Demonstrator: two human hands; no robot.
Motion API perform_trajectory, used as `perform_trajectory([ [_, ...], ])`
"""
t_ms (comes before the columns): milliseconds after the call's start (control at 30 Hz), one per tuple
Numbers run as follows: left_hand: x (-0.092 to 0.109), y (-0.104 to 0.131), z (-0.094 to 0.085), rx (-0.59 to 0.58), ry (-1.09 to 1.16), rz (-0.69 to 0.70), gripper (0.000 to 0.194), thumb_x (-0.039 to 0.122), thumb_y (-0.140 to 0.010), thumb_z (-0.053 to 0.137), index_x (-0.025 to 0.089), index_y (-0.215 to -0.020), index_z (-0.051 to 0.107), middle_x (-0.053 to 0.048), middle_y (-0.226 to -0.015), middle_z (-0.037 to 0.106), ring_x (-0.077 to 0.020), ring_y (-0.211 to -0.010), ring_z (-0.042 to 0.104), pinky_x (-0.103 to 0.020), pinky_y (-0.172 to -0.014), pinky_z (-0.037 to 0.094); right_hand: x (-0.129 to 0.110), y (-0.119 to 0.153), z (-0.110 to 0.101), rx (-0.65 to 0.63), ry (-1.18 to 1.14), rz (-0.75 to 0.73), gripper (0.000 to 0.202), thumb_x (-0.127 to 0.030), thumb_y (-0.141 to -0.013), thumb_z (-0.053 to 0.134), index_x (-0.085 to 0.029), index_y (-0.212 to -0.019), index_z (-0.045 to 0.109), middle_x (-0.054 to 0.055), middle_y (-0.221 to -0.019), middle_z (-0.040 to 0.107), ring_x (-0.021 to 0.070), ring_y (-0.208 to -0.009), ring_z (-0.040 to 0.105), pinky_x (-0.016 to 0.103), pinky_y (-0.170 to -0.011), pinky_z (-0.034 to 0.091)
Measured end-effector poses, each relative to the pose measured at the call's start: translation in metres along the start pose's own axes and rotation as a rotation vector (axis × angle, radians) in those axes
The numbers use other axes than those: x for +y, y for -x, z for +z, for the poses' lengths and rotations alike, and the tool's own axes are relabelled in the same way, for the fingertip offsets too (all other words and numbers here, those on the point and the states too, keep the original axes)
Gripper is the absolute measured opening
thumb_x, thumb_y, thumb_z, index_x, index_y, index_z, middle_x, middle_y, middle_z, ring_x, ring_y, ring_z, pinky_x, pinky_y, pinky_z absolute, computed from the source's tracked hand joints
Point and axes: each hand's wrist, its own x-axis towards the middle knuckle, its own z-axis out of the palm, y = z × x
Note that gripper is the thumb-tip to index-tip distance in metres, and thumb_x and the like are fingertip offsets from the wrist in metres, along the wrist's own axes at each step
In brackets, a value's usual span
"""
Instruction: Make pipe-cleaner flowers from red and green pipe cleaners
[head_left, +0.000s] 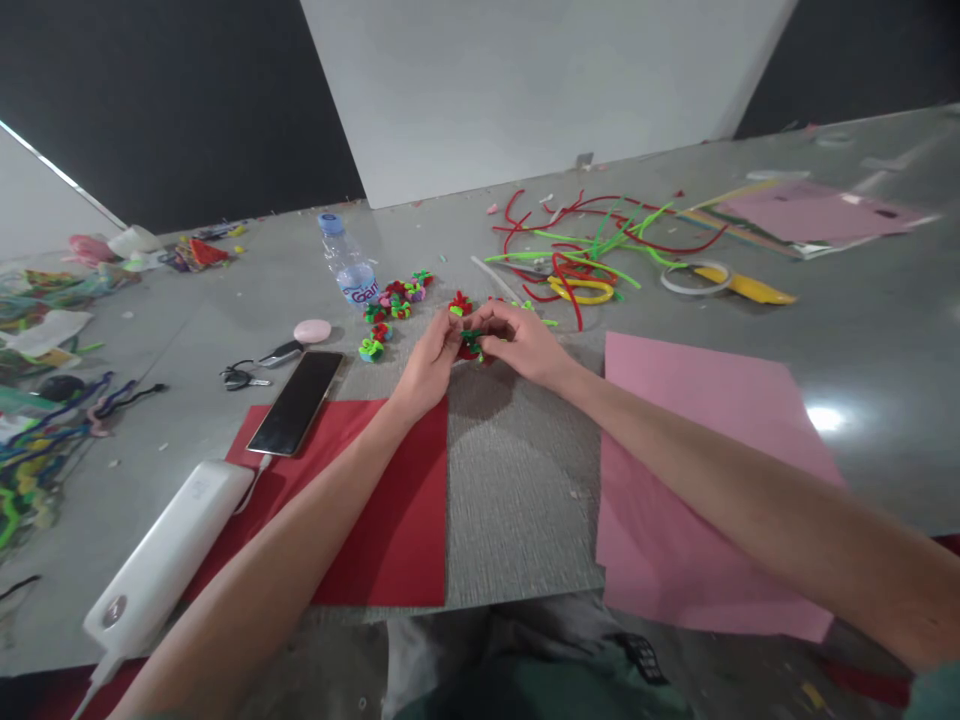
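Note:
My left hand (pixel 433 360) and my right hand (pixel 523 343) meet over the middle of the table, fingers pinched around a small green and red pipe-cleaner flower (pixel 472 346). The fingers partly cover it, so its full shape is hidden. Just beyond my left hand lie several finished-looking pipe-cleaner flowers (pixel 401 308) in red, green and purple. One red flower (pixel 460 303) sits right behind my fingertips. Farther back, loose red and green pipe cleaners (pixel 600 232) are spread over scissors with yellow handles (pixel 583 291).
A water bottle (pixel 349 265) stands at the back left. Left of my arm are a phone (pixel 298 402), a white power bank (pixel 172 550), keys (pixel 244 377) and red paper (pixel 390 510). Pink paper (pixel 697 400) lies under my right arm; a tape roll (pixel 696 279) and yellow cutter (pixel 750 287) lie beyond.

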Motion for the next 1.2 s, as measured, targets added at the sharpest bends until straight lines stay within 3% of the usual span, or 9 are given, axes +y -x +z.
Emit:
perform_trajectory([
  [433, -0.002, 0.000, -0.003, -0.042, -0.046, -0.050, 0.015, 0.026, -0.108, 0.050, 0.023, -0.093, 0.050, -0.002, -0.089, 0.053, -0.0187, -0.082, 0.050, -0.034, -0.075, 0.045, 0.001, -0.001, -0.003, 0.100, -0.091, 0.071, 0.014, -0.026, -0.075, 0.070, -0.024, -0.087, 0.062, -0.004, -0.074, 0.061, 0.0119, -0.066, 0.059, 0.026, -0.063, 0.060],
  [867, 0.006, 0.000, -0.003, -0.092, -0.061, -0.106, 0.021, 0.027, -0.108, 0.052, 0.022, -0.087, 0.049, -0.001, -0.083, 0.051, -0.0176, -0.079, 0.049, -0.032, -0.073, 0.042, 0.004, -0.003, -0.004, 0.144, -0.085, 0.043, 0.014, -0.027, -0.074, 0.069, -0.024, -0.086, 0.062, -0.006, -0.069, 0.058, 0.0111, -0.062, 0.054, 0.026, -0.060, 0.058],
  [1200, 0.013, -0.001, -0.003, -0.108, -0.023, -0.113, 0.023, 0.030, -0.105, 0.059, 0.021, -0.084, 0.056, 0.000, -0.077, 0.056, -0.0161, -0.074, 0.050, -0.029, -0.069, 0.041, 0.006, -0.002, -0.006, 0.152, -0.048, 0.057, 0.014, -0.028, -0.076, 0.069, -0.026, -0.088, 0.062, -0.005, -0.071, 0.061, 0.0134, -0.065, 0.061, 0.029, -0.063, 0.057],
])
